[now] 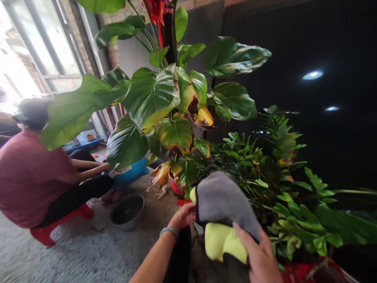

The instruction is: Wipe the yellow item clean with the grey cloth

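Between my two hands is a cloth (222, 198), grey on one face and yellow-green on the other, with a dark edging. My left hand (183, 217), with a bangle on its wrist, pinches the cloth's left edge. On the right side, my right hand (259, 251) grips the lower part of it, thumb on the grey face. The cloth hangs partly folded, its yellow-green side showing below. Just beyond it rises a large-leaved potted plant (153, 96), some leaves browned and yellowed at the edges.
A person in a reddish shirt (32, 173) sits on a red stool (61, 224) at the left. Near them a grey basin (128, 212) stands on the concrete floor (85, 255). Bushy green plants (282, 196) fill the right, before a dark glossy panel (332, 149).
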`<state>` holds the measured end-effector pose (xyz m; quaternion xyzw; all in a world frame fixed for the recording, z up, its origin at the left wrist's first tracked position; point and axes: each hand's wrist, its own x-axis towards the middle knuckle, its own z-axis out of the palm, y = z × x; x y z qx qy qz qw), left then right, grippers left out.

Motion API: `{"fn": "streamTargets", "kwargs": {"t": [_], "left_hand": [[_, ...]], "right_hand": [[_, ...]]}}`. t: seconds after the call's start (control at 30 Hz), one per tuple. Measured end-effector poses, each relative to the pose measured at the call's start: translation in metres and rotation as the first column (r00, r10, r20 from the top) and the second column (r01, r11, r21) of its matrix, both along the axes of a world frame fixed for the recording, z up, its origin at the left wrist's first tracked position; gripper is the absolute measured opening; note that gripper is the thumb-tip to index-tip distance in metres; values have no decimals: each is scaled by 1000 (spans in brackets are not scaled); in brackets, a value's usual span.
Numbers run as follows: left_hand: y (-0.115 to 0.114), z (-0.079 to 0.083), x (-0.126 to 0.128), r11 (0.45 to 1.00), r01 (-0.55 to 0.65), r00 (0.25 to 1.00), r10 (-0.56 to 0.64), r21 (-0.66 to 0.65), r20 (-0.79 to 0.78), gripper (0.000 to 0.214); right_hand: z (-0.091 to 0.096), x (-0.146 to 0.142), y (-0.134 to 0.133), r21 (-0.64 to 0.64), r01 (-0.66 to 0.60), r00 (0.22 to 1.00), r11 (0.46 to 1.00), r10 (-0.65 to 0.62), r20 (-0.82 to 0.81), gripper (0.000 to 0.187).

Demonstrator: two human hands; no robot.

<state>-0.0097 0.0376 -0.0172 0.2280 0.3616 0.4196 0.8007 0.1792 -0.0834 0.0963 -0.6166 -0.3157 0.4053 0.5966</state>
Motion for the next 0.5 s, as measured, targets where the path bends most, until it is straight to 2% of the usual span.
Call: {"fn": "streamTargets", "kwargs": {"t": [0.1,0.17,0.23,0.3,0.33,0.4,0.5], "left_hand": [[-1,6,0,1000,2,1000,-1,-24,22,8],[-2,11,1,999,-8,1000,9,-44,23,9],[-3,15,3,998,-26,1000,27,-57,12,10],[-4,15,3,997,-54,999,54,-60,-8,12],[-6,15,3,995,-74,997,73,-61,-18,12],[-12,14,3,989,-137,990,135,-50,-42,10],[-30,27,8,958,-284,954,280,-26,-105,15]], "right_hand": [[28,-1,21,214,77,988,974,-104,116,46],[34,-6,32,251,51,973,967,-105,206,44],[22,-10,33,150,-53,974,987,18,227,44],[-2,-11,21,4,-183,970,983,180,162,45],[-15,-8,12,-53,-217,967,975,222,122,44],[-39,2,-11,-101,-152,982,983,162,93,41],[-53,26,-37,-56,87,985,995,-77,155,39]]}}
